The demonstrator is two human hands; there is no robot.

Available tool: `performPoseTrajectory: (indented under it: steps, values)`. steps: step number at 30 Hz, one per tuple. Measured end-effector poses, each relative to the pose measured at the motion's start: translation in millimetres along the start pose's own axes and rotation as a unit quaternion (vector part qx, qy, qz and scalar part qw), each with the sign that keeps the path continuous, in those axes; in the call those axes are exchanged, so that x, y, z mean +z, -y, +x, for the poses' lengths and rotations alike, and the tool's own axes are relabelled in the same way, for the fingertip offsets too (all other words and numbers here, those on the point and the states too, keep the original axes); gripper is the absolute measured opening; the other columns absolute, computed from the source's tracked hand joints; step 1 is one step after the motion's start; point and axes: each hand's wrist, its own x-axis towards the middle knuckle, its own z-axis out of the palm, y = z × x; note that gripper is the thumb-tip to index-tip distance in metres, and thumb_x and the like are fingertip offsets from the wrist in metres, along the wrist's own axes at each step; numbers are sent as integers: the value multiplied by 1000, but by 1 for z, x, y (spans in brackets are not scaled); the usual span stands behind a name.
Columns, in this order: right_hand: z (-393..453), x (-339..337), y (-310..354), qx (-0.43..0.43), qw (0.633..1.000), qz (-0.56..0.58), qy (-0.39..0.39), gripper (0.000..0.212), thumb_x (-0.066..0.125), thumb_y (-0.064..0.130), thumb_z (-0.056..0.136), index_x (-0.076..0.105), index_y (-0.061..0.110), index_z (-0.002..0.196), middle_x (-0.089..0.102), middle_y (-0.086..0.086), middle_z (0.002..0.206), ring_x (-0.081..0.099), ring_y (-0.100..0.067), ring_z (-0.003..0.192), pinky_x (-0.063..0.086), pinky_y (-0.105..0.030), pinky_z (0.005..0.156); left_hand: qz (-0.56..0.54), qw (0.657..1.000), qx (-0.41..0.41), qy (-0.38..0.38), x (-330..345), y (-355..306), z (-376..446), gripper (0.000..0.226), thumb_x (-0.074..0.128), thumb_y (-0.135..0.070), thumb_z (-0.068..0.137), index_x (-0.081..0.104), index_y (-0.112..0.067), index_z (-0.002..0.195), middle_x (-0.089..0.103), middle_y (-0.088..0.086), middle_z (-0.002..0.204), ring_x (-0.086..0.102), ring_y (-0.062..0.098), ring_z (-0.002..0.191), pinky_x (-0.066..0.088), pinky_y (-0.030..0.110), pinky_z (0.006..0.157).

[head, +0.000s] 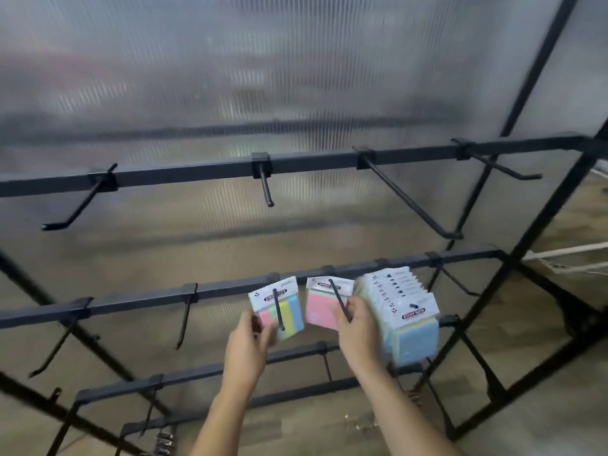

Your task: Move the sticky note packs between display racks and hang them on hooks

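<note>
On the middle bar of a black display rack (138,299) hang sticky note packs. My left hand (246,347) grips the lower left corner of a striped pink, yellow and blue pack (289,312) that is threaded on a hook (279,311). My right hand (357,330) holds the lower right edge of a pink pack (320,306) hanging on the neighbouring hook (339,301). Just right of that hand, a thick row of several packs (409,319) fills a third hook, its front pack blue.
The top bar (197,174) carries bare hooks, among them a short one (266,189) and a long one (408,200). More bare hooks stick out at the left of the middle bar and on the lower bars. A ribbed translucent panel (230,77) stands behind the rack.
</note>
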Motion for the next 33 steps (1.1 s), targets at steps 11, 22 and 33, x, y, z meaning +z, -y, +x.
performPoseTrajectory:
  steps: [11,22,33]
  values:
    - [-98,-11,11,6,990,53,-133,21,65,35,94,60,15,89,67,0,82,65,-16,79,57,-44,68,-93,989,48,101,-48,-8,-69,11,71,-24,89,61,-23,86,67,-1,74,68,15,63,60,44,64]
    - [-145,-113,-32,40,957,53,-283,9,67,30,94,62,22,91,66,12,81,63,0,75,49,-16,56,-86,960,114,242,20,-57,-122,17,74,-22,86,58,-25,82,63,-11,64,62,3,53,53,23,56]
    - [-196,-328,-196,239,832,56,-497,13,72,28,89,67,21,79,68,9,71,63,-14,68,44,-18,59,-82,842,170,505,257,-177,-232,31,78,-25,82,50,-21,70,66,-8,64,61,6,60,47,26,56]
